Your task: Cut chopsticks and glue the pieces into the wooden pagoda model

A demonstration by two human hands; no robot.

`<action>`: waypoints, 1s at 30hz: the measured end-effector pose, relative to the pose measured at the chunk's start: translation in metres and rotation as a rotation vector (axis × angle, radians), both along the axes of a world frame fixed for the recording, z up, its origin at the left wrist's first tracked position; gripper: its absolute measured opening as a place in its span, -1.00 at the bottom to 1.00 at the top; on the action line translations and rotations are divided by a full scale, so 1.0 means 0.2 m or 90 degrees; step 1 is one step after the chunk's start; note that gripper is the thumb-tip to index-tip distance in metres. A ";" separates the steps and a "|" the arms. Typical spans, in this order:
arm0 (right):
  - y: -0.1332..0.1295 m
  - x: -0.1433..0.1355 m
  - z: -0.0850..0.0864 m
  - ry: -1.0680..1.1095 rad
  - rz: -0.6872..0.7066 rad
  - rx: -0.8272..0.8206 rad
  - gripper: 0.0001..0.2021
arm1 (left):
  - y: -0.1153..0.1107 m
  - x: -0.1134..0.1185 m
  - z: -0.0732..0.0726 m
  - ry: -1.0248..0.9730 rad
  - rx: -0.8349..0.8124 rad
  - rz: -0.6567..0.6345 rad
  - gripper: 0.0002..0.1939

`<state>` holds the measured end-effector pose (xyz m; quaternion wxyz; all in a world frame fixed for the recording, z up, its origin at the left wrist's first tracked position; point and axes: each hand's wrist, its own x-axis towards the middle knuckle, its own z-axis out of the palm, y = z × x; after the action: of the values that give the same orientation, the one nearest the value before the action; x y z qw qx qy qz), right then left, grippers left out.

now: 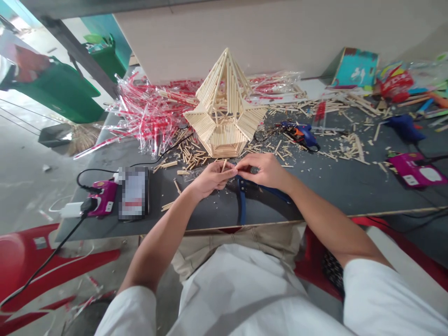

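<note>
Short wooden stick (pixel 224 165) in left hand (pixel 211 180), over near part of tabletop (pixel 336 186); left grip pinching it. Right hand (pixel 265 170) grip pressed together at left fingertips, contents unclear. Blue-handled tool (pixel 241 201) below, stick-built model (pixel 224 133) just beyond, wrapper heap (pixel 149 112) far left, glue gun (pixel 305 135) right.

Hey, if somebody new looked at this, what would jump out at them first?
Probably the peaked model of pale sticks, standing mid-table just beyond the left hand and right hand. Next, the heap of red and clear wrappers left of it, then the blue glue gun on its right.
</note>
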<state>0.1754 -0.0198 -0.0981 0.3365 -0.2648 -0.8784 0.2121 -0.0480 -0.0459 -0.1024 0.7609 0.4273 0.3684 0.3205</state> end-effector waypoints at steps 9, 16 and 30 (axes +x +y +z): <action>-0.01 0.09 0.25 0.014 -0.099 0.184 -0.88 | 0.01 0.01 -0.01 0.028 0.016 0.018 -0.55; 0.21 0.04 0.52 -0.043 -0.160 0.238 -0.92 | 0.02 0.00 -0.04 0.034 0.031 0.012 -0.53; 0.34 0.00 0.51 -0.035 -0.191 0.157 -0.87 | 0.01 0.01 -0.03 0.046 0.040 -0.009 -0.53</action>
<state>0.1752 0.0473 0.0040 0.3699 -0.3554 -0.8573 0.0427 -0.0466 -0.0447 -0.1087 0.7355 0.4651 0.3821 0.3110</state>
